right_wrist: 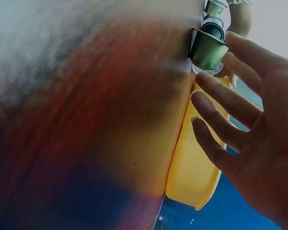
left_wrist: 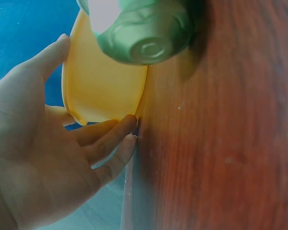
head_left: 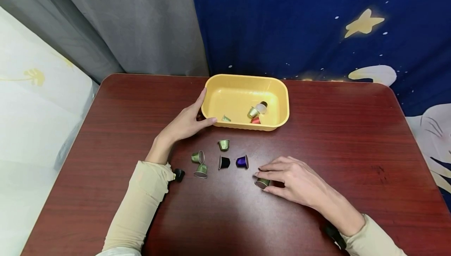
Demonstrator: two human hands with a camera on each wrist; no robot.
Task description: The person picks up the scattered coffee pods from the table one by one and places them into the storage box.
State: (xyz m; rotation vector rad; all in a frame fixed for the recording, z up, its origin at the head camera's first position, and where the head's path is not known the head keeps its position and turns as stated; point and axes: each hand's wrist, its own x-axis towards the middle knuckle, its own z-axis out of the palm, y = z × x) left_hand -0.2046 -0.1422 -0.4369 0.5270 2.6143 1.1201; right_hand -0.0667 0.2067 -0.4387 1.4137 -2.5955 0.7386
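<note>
In the head view my right hand point(head_left: 290, 179) pinches a green coffee capsule point(head_left: 262, 183) on the table between thumb and index finger. The right wrist view has this green capsule point(right_wrist: 209, 50) near the thumb and index fingertips, its other fingers spread. My left hand point(head_left: 184, 123) touches the left end of a yellow bin point(head_left: 244, 127), thumb at the front corner, index finger along the side, fingers nearly straight. Between the hands lie a purple capsule point(head_left: 242, 162), a black capsule point(head_left: 223, 163) and several green capsules, one of them point(head_left: 224, 145) nearest the bin.
Inside the bin sit a red capsule point(head_left: 255, 120), a yellow-green capsule point(head_left: 253, 112) and several others. The dark red wooden table point(head_left: 334, 130) runs back to grey point(head_left: 141, 25) and blue curtains point(head_left: 282, 25). A green capsule point(left_wrist: 149, 38) looms large in the left wrist view.
</note>
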